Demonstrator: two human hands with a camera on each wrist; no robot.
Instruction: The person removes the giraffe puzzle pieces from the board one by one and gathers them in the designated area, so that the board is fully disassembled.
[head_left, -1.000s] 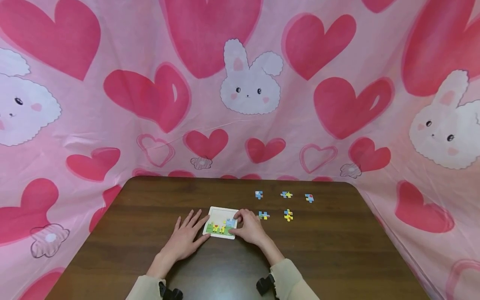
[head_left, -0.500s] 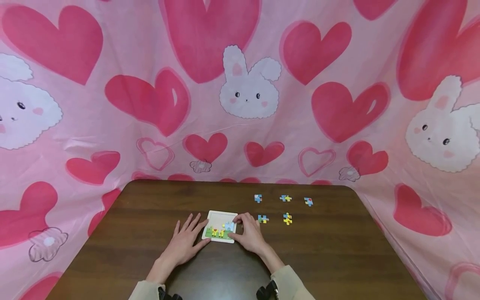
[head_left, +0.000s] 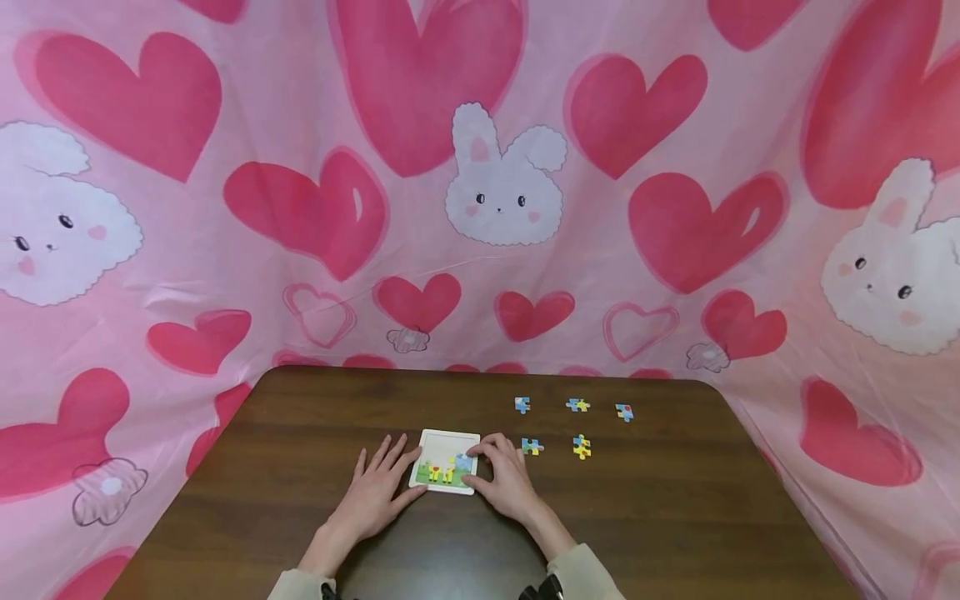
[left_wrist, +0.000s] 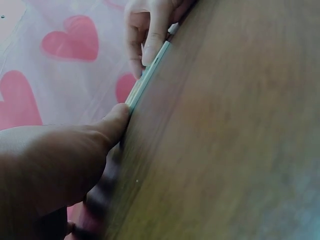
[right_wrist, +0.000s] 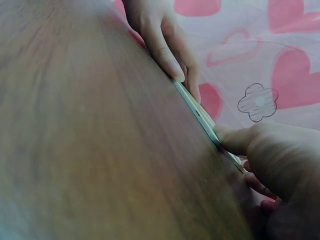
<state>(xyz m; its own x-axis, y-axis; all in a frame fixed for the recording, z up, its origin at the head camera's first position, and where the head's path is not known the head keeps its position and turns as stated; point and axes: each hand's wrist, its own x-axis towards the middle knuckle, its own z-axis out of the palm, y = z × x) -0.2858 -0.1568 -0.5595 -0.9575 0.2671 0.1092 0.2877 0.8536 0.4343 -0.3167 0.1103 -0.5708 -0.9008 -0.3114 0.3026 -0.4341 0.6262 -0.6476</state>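
Observation:
A small white-rimmed puzzle tray [head_left: 442, 489] lies on the table, its lower part filled with a picture of green ground and yellow animals. My left hand [head_left: 372, 497] has its fingers spread, with thumb and forefinger at the tray's left side. In the left wrist view, its thumb touches the tray's edge. My right hand [head_left: 510, 483] curls over the tray's right side. Its thumb and forefinger sit at either side of a light-blue puzzle piece [head_left: 463, 461] in the lower right. The fingers partly cover that piece.
Several loose puzzle pieces lie right of the tray, including a yellow-and-blue one [head_left: 582, 447], a blue-green one [head_left: 532, 447] close to my right hand, and one with a red spot [head_left: 625, 412]. Behind the brown table [head_left: 675, 500] hangs a pink cloth [head_left: 585, 250] with hearts and rabbits.
The head view has tilted slightly, so everything sits lower in it. Both hands stay at the tray, with the right thumb and forefinger shifting only a little at the piece. The loose pieces have not moved.

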